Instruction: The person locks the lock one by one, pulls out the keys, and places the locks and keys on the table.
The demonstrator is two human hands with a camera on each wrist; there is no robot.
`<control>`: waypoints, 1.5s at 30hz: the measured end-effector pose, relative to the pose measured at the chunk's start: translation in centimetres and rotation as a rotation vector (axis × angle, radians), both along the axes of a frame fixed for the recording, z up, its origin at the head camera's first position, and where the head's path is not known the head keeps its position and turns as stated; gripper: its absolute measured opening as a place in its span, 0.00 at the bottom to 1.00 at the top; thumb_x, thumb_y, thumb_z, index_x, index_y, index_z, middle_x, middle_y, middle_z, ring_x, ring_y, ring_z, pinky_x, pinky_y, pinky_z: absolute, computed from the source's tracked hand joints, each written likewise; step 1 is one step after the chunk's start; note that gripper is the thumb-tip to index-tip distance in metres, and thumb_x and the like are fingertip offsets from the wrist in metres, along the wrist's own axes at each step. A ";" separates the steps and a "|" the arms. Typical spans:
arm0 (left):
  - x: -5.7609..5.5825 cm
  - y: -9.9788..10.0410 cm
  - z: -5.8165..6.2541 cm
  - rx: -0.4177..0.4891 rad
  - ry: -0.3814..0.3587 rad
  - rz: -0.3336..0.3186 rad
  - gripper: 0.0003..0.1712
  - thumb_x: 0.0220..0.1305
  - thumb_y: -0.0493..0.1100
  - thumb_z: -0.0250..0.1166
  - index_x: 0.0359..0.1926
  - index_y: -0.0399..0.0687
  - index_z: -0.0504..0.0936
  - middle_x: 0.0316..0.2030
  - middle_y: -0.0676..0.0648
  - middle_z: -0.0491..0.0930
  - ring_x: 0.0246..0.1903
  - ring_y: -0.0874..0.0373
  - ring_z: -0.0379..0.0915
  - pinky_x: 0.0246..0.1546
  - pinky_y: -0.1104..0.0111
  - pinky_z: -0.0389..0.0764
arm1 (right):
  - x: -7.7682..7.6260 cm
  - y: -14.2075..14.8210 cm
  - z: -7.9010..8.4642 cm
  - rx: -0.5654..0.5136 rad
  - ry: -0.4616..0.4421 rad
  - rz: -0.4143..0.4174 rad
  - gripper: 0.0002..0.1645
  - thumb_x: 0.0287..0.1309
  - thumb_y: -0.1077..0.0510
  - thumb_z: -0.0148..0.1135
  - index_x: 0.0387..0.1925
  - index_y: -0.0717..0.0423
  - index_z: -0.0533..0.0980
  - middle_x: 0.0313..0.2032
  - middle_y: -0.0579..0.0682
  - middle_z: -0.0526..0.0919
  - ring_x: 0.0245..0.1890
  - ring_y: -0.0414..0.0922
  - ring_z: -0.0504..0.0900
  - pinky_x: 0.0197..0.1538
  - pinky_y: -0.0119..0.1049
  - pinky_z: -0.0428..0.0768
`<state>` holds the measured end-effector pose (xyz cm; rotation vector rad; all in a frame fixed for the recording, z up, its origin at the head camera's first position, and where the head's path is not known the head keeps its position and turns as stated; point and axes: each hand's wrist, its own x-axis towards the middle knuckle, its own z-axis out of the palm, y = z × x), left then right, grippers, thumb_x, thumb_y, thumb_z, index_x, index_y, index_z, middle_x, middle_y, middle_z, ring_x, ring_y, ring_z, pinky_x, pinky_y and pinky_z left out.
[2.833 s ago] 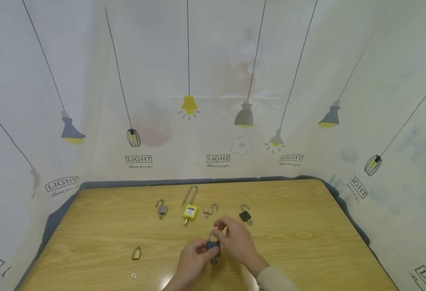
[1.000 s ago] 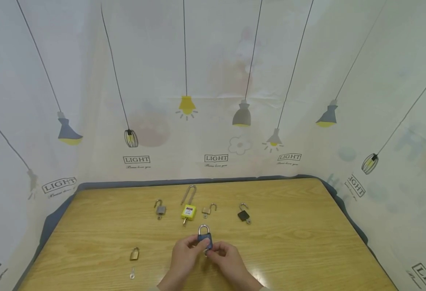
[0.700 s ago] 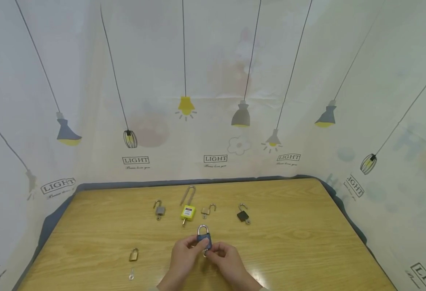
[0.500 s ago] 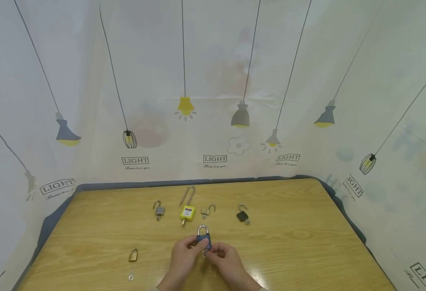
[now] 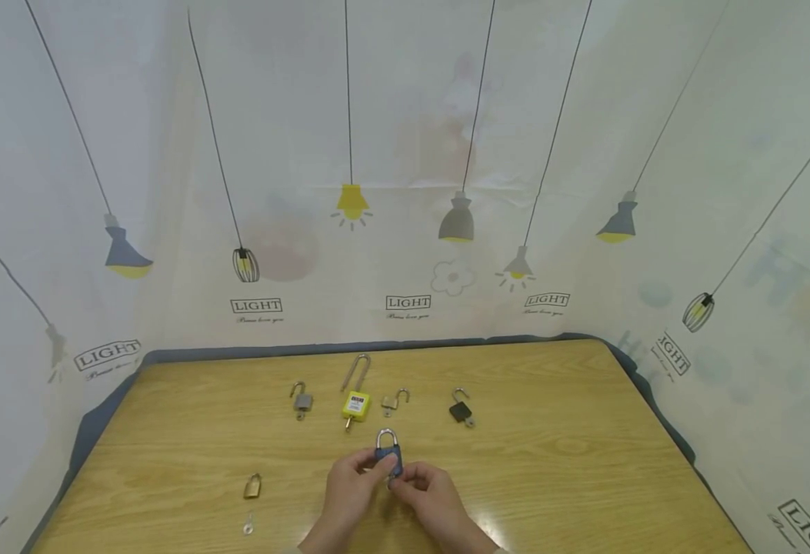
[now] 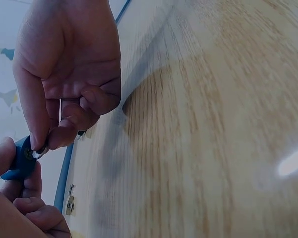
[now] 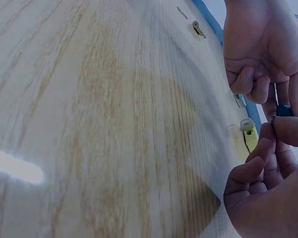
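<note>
My left hand (image 5: 351,486) holds a blue padlock (image 5: 397,452) upright over the table, its thumb across the front of the body. The silver shackle (image 5: 387,432) points up, and both its legs meet the body. At the underside of the padlock, my right hand (image 5: 435,494) pinches a small metal key (image 6: 38,153) between thumb and forefinger. In the left wrist view the key sits against the blue padlock's bottom face; its blade is hidden.
Behind the hands lie a grey padlock (image 5: 303,402), a yellow padlock (image 5: 357,406), a small brass padlock (image 5: 390,403) and a black padlock (image 5: 460,411), shackles open. On the wooden table (image 5: 585,462), at left, are a closed brass padlock (image 5: 253,487) and a loose key (image 5: 248,526).
My right hand has moved from the shackle down to the key under the padlock. The padlock has shifted slightly up and left in my left hand. Over the last second, both hands stay nearly still.
</note>
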<state>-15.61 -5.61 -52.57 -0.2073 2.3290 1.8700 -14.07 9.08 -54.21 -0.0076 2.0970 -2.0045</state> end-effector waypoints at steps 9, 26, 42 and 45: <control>0.0 0.1 0.1 0.003 -0.001 0.003 0.23 0.56 0.59 0.68 0.43 0.47 0.84 0.36 0.49 0.79 0.40 0.55 0.68 0.39 0.65 0.66 | -0.1 0.1 0.1 -0.005 -0.013 0.022 0.13 0.56 0.57 0.65 0.37 0.64 0.76 0.32 0.47 0.81 0.35 0.42 0.76 0.40 0.36 0.73; -0.8 -0.4 1.9 -0.057 -0.013 0.078 0.24 0.55 0.61 0.68 0.44 0.50 0.84 0.36 0.51 0.80 0.39 0.56 0.71 0.36 0.65 0.68 | 0.6 0.7 0.1 0.078 0.038 0.043 0.11 0.54 0.57 0.67 0.34 0.63 0.79 0.31 0.49 0.83 0.31 0.41 0.75 0.35 0.33 0.73; -1.1 -1.0 1.0 -0.064 -0.030 0.064 0.26 0.53 0.63 0.68 0.43 0.49 0.83 0.39 0.50 0.79 0.41 0.55 0.71 0.38 0.65 0.70 | 0.8 1.0 0.6 0.145 0.024 0.133 0.09 0.55 0.54 0.67 0.34 0.55 0.82 0.34 0.47 0.84 0.34 0.43 0.76 0.36 0.36 0.73; -1.1 -1.1 0.9 -0.071 -0.030 0.060 0.26 0.54 0.63 0.68 0.44 0.49 0.83 0.39 0.49 0.79 0.42 0.54 0.70 0.39 0.64 0.70 | 0.8 1.1 0.5 0.164 0.035 0.135 0.09 0.55 0.54 0.67 0.34 0.55 0.82 0.35 0.47 0.84 0.36 0.43 0.76 0.38 0.37 0.72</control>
